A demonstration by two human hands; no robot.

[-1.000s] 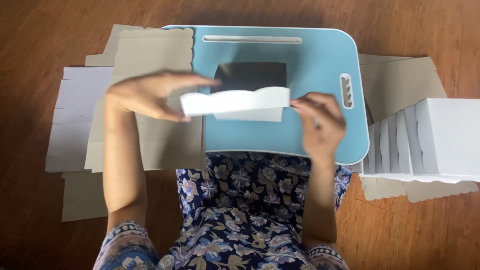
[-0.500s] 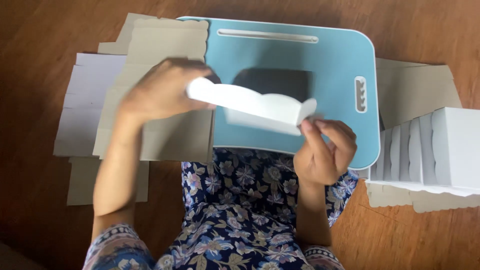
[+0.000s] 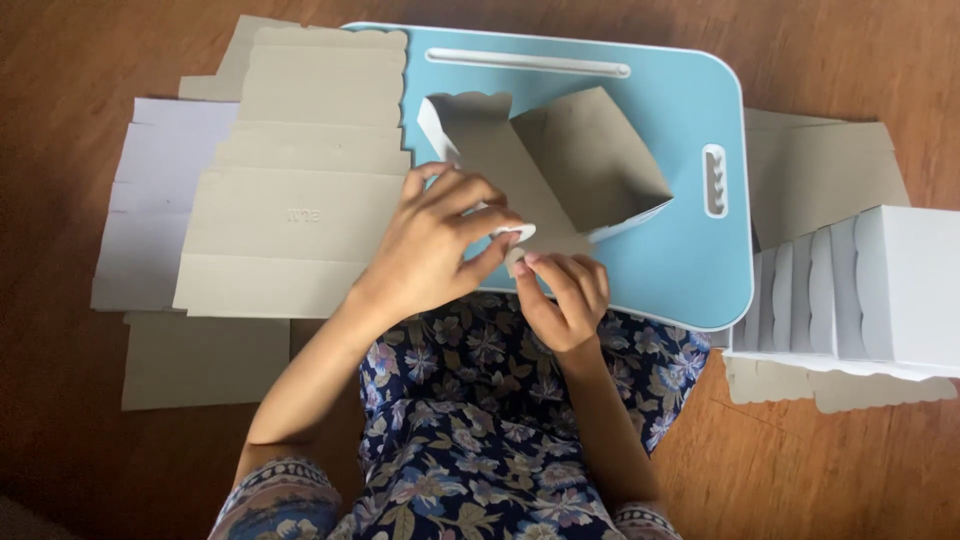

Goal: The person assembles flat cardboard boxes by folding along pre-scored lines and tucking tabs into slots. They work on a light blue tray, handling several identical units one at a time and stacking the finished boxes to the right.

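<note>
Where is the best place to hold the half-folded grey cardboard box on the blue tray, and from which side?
Probably the near corner of the half-folded box, approached from the person's side. There the panels meet at a small white tab, and the left hand and right hand pinch it there. The far flaps stand open over the blue tray.

Soft, even daylight, pretty bright overall. Shadows stayed faint, no real glare. Focus was decent, edges slightly soft.
</note>
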